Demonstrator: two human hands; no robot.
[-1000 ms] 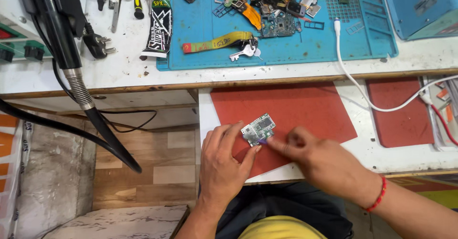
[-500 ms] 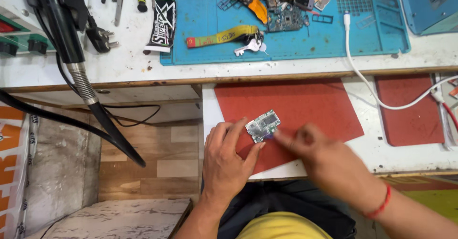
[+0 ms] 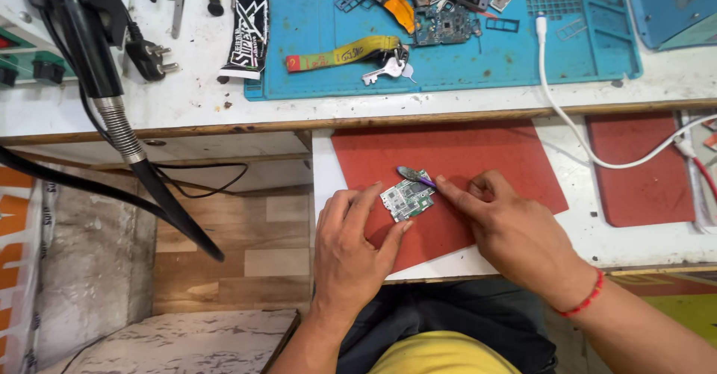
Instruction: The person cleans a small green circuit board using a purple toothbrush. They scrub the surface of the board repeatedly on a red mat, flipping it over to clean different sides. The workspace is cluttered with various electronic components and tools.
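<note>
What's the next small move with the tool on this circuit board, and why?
Probably slide the thin tool a little further along the circuit board: its tip lies at the board's top edge, the right hand presses it there, and the left hand pins the board to the red mat.

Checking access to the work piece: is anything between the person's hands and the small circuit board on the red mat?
Nothing visible: the left hand already pinches the circuit board on the red mat, and the right hand puts a thin tool to its top edge.
</note>
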